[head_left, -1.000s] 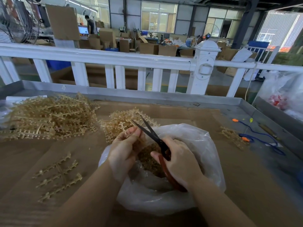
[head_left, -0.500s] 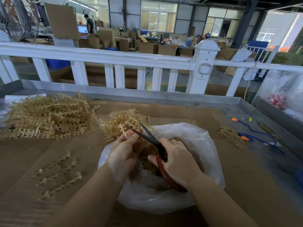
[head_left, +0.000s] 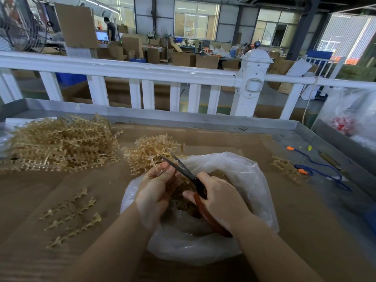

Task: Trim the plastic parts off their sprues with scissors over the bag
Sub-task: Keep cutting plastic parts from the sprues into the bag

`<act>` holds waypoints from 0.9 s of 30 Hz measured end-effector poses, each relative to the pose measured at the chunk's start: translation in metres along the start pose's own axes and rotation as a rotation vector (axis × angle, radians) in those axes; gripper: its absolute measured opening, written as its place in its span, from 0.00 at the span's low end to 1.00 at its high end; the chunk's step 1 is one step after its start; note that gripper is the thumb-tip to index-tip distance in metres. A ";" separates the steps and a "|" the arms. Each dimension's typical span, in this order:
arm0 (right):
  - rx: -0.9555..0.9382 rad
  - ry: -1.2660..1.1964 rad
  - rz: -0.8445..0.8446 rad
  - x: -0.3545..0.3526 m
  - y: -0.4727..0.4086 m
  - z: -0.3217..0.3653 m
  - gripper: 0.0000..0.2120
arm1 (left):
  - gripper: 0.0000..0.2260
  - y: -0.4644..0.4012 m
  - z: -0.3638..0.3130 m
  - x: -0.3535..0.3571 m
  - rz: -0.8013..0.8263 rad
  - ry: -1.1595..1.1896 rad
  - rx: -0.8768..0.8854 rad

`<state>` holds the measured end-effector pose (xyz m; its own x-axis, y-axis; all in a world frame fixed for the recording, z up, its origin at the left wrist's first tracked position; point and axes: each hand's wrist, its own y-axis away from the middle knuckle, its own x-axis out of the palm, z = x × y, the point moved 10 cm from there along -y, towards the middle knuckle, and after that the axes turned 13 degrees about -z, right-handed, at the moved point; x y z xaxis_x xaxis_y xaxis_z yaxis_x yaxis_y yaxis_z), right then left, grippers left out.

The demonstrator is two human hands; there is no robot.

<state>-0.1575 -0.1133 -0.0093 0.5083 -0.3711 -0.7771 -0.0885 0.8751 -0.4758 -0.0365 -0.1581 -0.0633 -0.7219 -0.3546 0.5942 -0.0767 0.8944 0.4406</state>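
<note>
Hands (head_left: pixel 183 194) over bag (head_left: pixel 240 169); sprue pile (head_left: pixel 61 143) left.

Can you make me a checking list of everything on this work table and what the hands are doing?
Surface: brown cardboard sheet lining a grey metal tray table.
Job's things: clear plastic bag holding trimmed bits; red-handled scissors, blades apart, over the bag; big sprue pile far left; smaller sprue pile behind the bag.
Clutter: loose sprue lying flat at left; small sprue at right.
Hands: left hand pinches a sprue piece at the blades; right hand grips the scissors.
Cables: blue cord with orange ends, at right.
Surroundings: white fence; cardboard boxes behind; a person far off.
</note>
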 end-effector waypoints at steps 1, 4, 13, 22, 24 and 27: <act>-0.005 0.006 -0.006 -0.001 0.000 0.000 0.16 | 0.05 0.000 0.000 0.000 0.006 -0.003 0.003; -0.027 0.030 -0.031 -0.005 0.001 0.002 0.16 | 0.05 -0.001 0.001 0.000 0.011 -0.015 0.003; -0.056 0.072 -0.049 -0.007 0.006 0.000 0.17 | 0.05 -0.006 0.007 -0.005 -0.029 -0.055 0.016; -0.068 0.097 -0.069 -0.008 0.010 -0.004 0.16 | 0.04 -0.006 0.008 -0.001 0.036 -0.116 0.038; -0.067 0.096 -0.073 -0.008 0.011 -0.005 0.17 | 0.05 -0.007 0.009 -0.002 0.032 -0.123 0.042; -0.060 0.090 -0.072 -0.008 0.012 -0.006 0.16 | 0.06 -0.008 0.009 -0.002 0.024 -0.140 0.047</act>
<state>-0.1679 -0.1013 -0.0116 0.4363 -0.4607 -0.7729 -0.1070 0.8263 -0.5529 -0.0407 -0.1617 -0.0744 -0.8124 -0.2944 0.5033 -0.0881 0.9152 0.3932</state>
